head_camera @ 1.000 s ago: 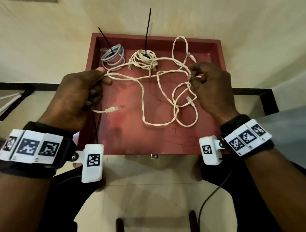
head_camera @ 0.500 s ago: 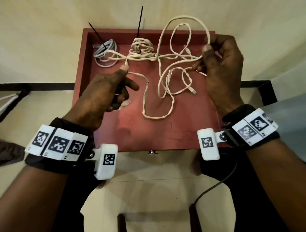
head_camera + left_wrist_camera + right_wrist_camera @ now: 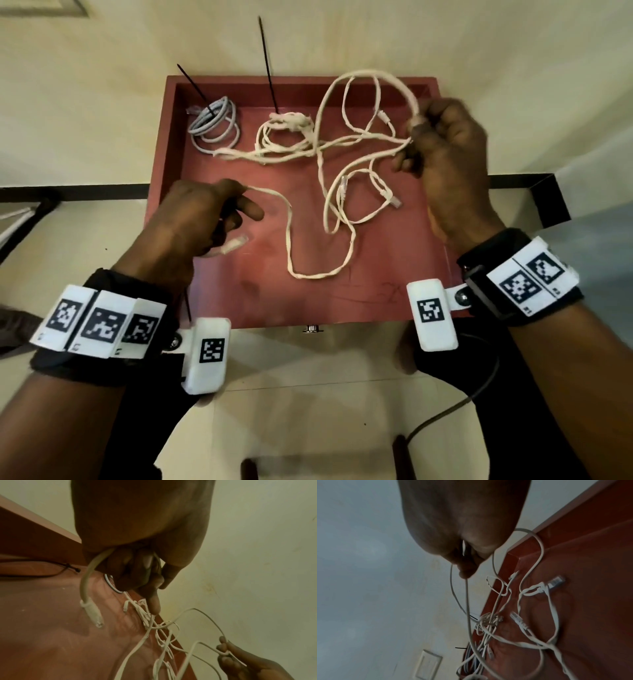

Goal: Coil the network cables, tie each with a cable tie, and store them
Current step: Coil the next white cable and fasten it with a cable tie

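A loose white network cable (image 3: pixel 322 219) lies tangled on the red tray (image 3: pixel 383 260). My left hand (image 3: pixel 219 212) grips one end of it near the tray's left side. The plug (image 3: pixel 236 244) sticks out below the fingers and shows again as the plug (image 3: pixel 93 614) in the left wrist view. My right hand (image 3: pixel 435 144) is raised at the back right and pinches several loops of the same cable (image 3: pixel 467 601). Two more plugs (image 3: pixel 394 200) hang in the middle of the tangle.
At the back of the tray sit a grey coil (image 3: pixel 214 125) and a white coil (image 3: pixel 284 128), each with a black cable tie standing up from it. A loose black cable tie (image 3: pixel 51 568) lies by the tray's left wall. A cream wall rises behind.
My right hand has lifted its loops up toward the back right corner. My left hand has drawn the cable end back toward me and to the left, away from the right hand.
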